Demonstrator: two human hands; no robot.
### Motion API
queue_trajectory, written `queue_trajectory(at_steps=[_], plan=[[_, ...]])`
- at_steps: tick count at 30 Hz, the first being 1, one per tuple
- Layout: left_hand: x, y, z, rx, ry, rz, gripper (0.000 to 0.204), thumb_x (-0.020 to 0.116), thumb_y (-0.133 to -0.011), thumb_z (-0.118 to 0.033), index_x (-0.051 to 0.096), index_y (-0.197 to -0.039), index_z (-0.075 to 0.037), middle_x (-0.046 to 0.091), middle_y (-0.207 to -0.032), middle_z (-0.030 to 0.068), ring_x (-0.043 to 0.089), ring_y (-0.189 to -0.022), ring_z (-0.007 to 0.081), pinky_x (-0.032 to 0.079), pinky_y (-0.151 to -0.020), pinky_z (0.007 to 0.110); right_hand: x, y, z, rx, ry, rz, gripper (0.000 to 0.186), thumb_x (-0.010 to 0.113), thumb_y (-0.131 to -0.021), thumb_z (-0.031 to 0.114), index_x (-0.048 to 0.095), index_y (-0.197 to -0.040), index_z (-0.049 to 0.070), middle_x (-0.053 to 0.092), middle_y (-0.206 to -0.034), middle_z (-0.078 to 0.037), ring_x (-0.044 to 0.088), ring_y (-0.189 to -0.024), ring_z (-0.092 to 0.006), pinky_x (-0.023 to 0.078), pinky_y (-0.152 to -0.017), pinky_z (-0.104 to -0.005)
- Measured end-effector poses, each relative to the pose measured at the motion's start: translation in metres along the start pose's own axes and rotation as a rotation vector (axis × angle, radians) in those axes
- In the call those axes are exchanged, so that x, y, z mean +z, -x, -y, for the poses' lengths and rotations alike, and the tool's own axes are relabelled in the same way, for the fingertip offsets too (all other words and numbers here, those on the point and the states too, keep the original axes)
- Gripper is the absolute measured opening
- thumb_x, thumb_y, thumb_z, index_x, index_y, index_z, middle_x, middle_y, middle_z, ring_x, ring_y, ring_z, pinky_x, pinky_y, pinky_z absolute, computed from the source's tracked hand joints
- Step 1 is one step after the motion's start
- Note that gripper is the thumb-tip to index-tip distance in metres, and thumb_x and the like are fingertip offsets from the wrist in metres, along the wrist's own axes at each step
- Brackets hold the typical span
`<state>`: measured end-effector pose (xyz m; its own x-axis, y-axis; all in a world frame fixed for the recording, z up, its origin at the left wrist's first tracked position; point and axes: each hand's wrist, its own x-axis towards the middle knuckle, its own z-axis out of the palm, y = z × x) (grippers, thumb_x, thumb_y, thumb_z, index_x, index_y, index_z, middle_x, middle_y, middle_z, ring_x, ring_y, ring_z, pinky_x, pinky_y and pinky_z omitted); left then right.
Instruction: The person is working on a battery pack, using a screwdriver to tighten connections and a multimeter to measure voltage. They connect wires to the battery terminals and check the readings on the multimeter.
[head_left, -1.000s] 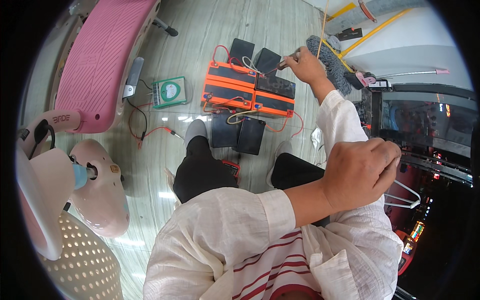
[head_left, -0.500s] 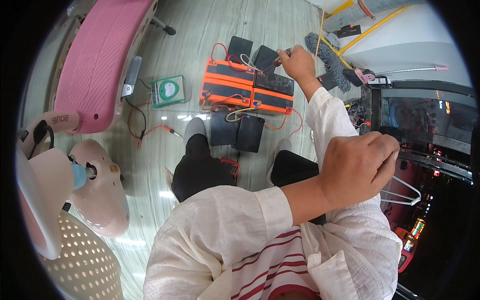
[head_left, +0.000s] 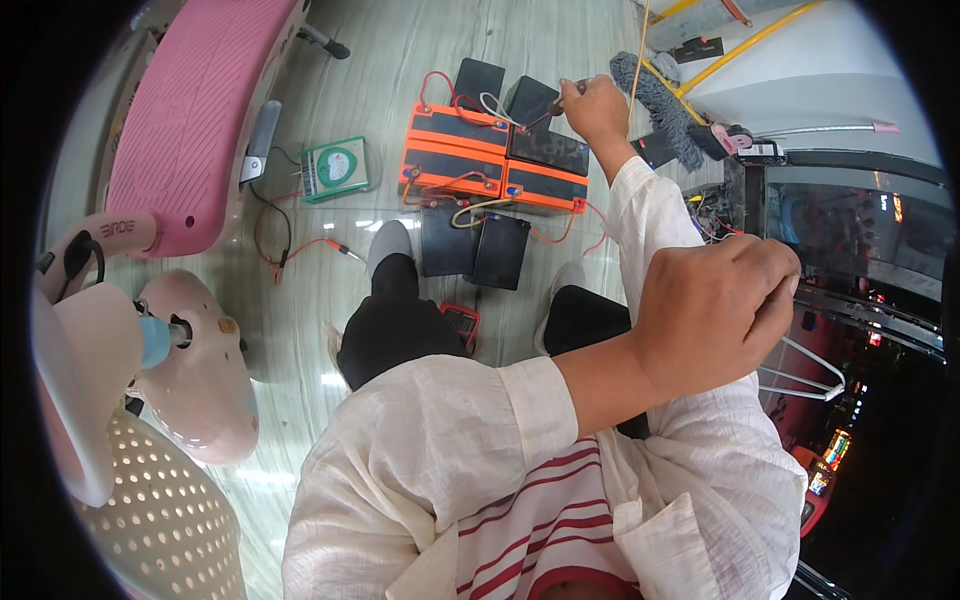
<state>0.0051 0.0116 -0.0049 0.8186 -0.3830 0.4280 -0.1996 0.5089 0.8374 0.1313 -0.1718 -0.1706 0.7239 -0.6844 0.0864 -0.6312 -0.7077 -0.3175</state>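
Far out in front, my right hand (head_left: 598, 112) grips what looks like a screwdriver (head_left: 556, 107) by its dark handle. Its thin shaft points down-left to the end of a white wire (head_left: 492, 106), at a corner of a black battery (head_left: 550, 150). Orange-and-black batteries (head_left: 455, 148) lie beside it, joined by red wires (head_left: 440, 76). Closer to me, two more black batteries (head_left: 498, 252) adjoin the group. My left hand (head_left: 712, 312) is closed in a fist, raised across my right arm; anything inside it is hidden.
A green-and-white box (head_left: 336, 170) with leads stands on the floor at left, near clip leads (head_left: 325, 243). A red meter (head_left: 461, 322) lies between my feet. A pink scooter (head_left: 175, 130) fills the left side. A grey mop (head_left: 655, 110) and a glass door (head_left: 850, 220) are at right.
The view has shifted slightly. My right hand stays at the batteries with the screwdriver, its tip still by the white wire's end. My left fist remains raised, little changed.
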Motion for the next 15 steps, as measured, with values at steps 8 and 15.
queue_trajectory(at_steps=[8, 15], plan=[[-0.016, -0.019, 0.010, -0.751, 0.546, -0.143, 0.025, 0.059, -0.096, -0.024, 0.063, -0.102, -0.001, 0.056, -0.076, 0.0023, 0.055, -0.071, 0.0097, 0.044, -0.063, 0.025, -0.005, -0.003, -0.020, 0.042, -0.191, -0.167, 0.041, 0.075, -0.082, 0.039, 0.065, -0.092, 0.001, 0.072, -0.087, -0.016, 0.070, -0.087, -0.0355, 0.053, -0.078, -0.0440], [-0.016, -0.026, 0.025, -1.026, 0.881, -0.442, 0.045, 0.044, -0.102, -0.037, 0.049, -0.114, 0.006, 0.050, -0.109, 0.0174, 0.054, -0.105, 0.0297, 0.047, -0.097, 0.040, -0.118, 0.025, -0.056, -0.039, -0.520, -0.510, 0.034, 0.074, -0.087, 0.032, 0.065, -0.087, 0.000, 0.069, -0.080, -0.011, 0.067, -0.073, -0.0231, 0.051, -0.068, -0.0357]])
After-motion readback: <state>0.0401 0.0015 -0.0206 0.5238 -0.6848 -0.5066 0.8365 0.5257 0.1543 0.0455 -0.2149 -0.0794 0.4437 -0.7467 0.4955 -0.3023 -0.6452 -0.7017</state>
